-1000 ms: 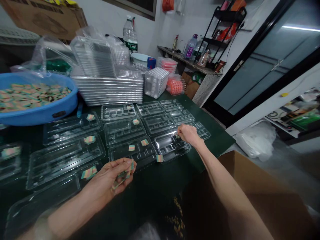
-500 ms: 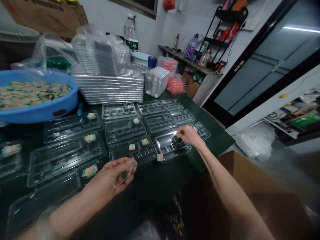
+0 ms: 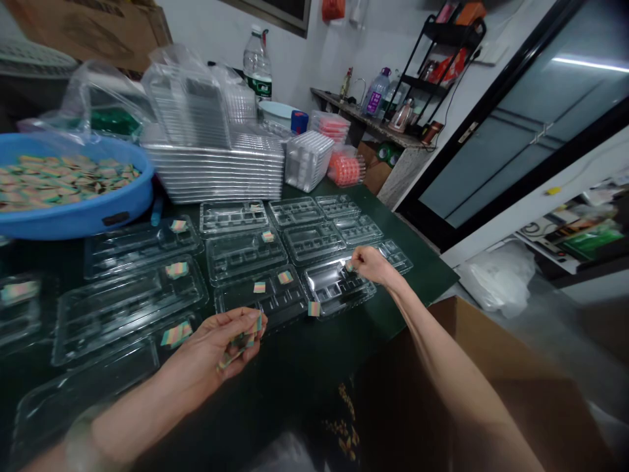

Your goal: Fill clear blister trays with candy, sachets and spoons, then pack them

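Observation:
Several small striped squares, in orange, yellow and green, are clasped in my left hand [image 3: 230,344], low over the table in front of a clear plastic tray [image 3: 289,311]. Two striped squares [image 3: 285,278] rest on that tray, and a loose striped square [image 3: 314,309] lies by the near corner of the tray to its right. Over this right-hand clear tray [image 3: 327,288], my right hand [image 3: 371,263] pinches one striped square [image 3: 349,266] at its fingertips. Other trays to the left hold little piles of squares [image 3: 177,269] in a corner compartment.
A blue basin [image 3: 118,210] full of striped squares stands at the left. Behind the laid-out trays are stacked clear trays [image 3: 216,174] and red-orange plastic packs [image 3: 346,167]. An open cardboard box [image 3: 501,354] sits below the table's right edge.
My right hand has shifted slightly to the right, and the striped square at its fingertips now shows. My left hand has barely moved.

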Demonstrator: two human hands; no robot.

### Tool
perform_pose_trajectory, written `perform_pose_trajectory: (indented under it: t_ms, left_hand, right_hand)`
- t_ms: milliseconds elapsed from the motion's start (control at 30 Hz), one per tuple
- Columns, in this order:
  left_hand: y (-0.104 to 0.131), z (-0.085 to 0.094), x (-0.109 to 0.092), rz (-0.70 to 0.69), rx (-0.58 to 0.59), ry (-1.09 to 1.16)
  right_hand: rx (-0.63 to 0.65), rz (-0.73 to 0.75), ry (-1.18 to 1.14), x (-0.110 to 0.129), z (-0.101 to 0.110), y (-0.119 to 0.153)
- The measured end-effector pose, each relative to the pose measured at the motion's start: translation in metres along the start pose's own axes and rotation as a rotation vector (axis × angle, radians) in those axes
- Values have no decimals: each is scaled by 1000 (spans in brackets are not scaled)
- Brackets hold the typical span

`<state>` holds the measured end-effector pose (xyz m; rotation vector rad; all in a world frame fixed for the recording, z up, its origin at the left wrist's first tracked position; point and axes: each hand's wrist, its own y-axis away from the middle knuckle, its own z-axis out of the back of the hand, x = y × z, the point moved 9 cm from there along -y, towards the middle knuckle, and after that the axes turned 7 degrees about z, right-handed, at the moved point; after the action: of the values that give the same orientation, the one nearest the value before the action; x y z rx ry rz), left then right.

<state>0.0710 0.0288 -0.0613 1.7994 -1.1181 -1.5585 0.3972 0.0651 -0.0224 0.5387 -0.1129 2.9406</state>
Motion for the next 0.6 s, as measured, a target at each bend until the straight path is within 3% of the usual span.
perform_pose_trajectory:
  t_ms: [267,600]
  left_hand:
    - [-2,4,-1,-61,30,30]
    - [-6,8,2,-67,30,51]
  right_hand:
    - [-92,-27,-18,-26,-5,3]
    - [-154,-205,260,-8,7,14]
